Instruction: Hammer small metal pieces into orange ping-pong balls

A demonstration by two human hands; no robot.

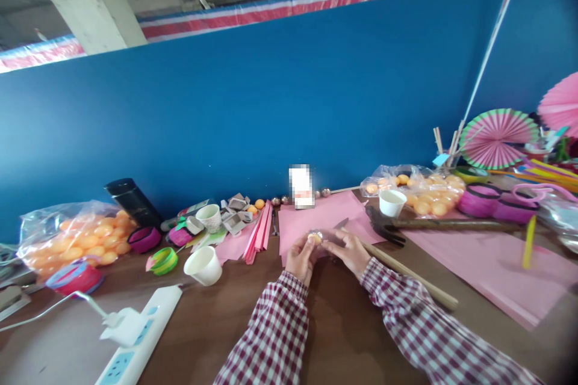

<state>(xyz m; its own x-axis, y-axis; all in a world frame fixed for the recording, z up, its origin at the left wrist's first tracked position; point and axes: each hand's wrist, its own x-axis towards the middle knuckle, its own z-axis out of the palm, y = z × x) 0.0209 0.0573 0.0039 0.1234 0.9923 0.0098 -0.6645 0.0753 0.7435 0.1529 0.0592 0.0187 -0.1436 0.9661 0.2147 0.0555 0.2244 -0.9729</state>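
My left hand (301, 258) is closed on a small orange ball (315, 239), pinched between the fingertips, with something shiny and silvery along its upper edge. My right hand (351, 251) comes in from the right with its fingers apart. One fingertip reaches close to the ball; whether it touches is not clear. Beneath and beyond both hands lies pink paper (307, 225). A dark pointed metal tip (342, 224) shows just past my right hand. The wooden handle (413, 274) of a tool runs alongside my right forearm, its other end hidden by the hand.
A hammer (451, 225) lies at right. Paper cups (203, 266) stand on both sides. Bags of orange balls (90, 237) sit left and right. Several silvery balls (326, 192) line the blue partition (253, 102). A power strip (144, 337) lies front left, and pink sheets (492, 271) right.
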